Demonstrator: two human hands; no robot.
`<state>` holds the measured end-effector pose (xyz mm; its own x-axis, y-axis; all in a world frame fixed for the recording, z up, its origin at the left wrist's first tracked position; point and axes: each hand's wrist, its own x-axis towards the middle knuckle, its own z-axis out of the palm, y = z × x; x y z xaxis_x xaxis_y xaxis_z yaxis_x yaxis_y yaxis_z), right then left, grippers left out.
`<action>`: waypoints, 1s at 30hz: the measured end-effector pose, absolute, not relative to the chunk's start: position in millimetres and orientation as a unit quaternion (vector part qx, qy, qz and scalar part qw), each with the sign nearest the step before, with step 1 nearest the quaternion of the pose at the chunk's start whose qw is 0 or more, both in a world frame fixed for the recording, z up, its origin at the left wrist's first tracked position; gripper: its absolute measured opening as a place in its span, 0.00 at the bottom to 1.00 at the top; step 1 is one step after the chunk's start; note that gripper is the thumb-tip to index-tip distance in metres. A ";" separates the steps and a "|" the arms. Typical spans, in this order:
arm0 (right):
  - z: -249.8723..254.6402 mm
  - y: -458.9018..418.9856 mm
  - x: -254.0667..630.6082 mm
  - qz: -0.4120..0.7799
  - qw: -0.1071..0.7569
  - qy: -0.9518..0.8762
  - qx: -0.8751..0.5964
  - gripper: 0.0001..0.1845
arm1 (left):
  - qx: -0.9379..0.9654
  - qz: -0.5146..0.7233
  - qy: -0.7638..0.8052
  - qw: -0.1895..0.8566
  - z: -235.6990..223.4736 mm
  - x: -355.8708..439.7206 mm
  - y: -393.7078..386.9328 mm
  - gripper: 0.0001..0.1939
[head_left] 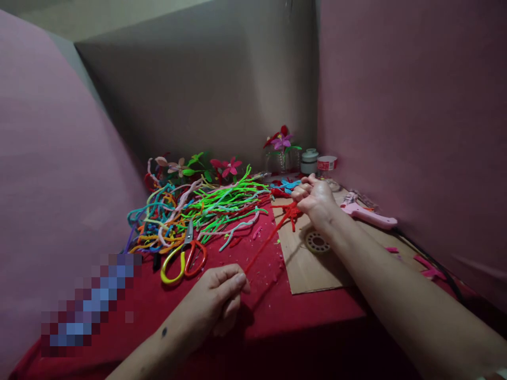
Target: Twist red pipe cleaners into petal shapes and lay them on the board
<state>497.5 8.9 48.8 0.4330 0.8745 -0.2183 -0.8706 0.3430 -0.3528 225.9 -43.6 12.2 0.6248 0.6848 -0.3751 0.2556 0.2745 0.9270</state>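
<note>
Head cam: L hand point(222, 287) pinched one end of a red stem point(265, 245), which ran straight over the cloth point(285, 314) twd the red bundle point(292, 211); R hand point(316, 199) was curled beside that, grip unclear. Stem looked v. light, soft, prob. bendy; best held nr its ends.

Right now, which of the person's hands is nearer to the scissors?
Left. The left hand is just right of the scissors and closer to the camera, not touching them; the right hand is farther off to the right, over the cardboard.
</note>
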 end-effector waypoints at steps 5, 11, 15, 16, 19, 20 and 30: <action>42.9 15.1 513.5 0.518 0.835 0.002 -0.186 0.19 | 0.580 0.237 0.448 0.637 7.7 203.6 -35.2 0.15; 38.5 14.7 501.3 0.554 0.817 0.012 -0.161 0.20 | 0.523 0.294 0.422 0.680 13.3 224.3 -34.7 0.24; 35.9 13.4 491.9 0.566 0.809 0.013 -0.158 0.19 | 0.555 0.352 0.361 0.662 24.4 260.3 -47.0 0.34; 35.0 13.1 489.1 0.568 0.807 0.012 -0.158 0.19 | 0.558 0.375 0.345 0.655 27.0 267.8 -46.7 0.33; 31.9 12.4 479.9 0.574 0.804 0.011 -0.159 0.19 | 0.548 0.450 0.299 0.638 32.4 284.5 -38.2 0.23; 30.9 12.3 476.5 0.576 0.803 0.009 -0.155 0.19 | 0.547 0.472 0.287 0.629 33.2 288.3 -34.2 0.19; 27.8 10.8 451.8 0.642 0.754 -0.014 -0.138 0.17 | 0.573 0.527 0.256 0.573 24.7 303.8 -18.5 0.12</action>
<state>451.8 10.8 27.8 0.1740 0.9725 -0.1549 -0.9645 0.1366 -0.2258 303.8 -18.5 24.7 0.3132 0.8975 0.3106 -0.3096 -0.2127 0.9268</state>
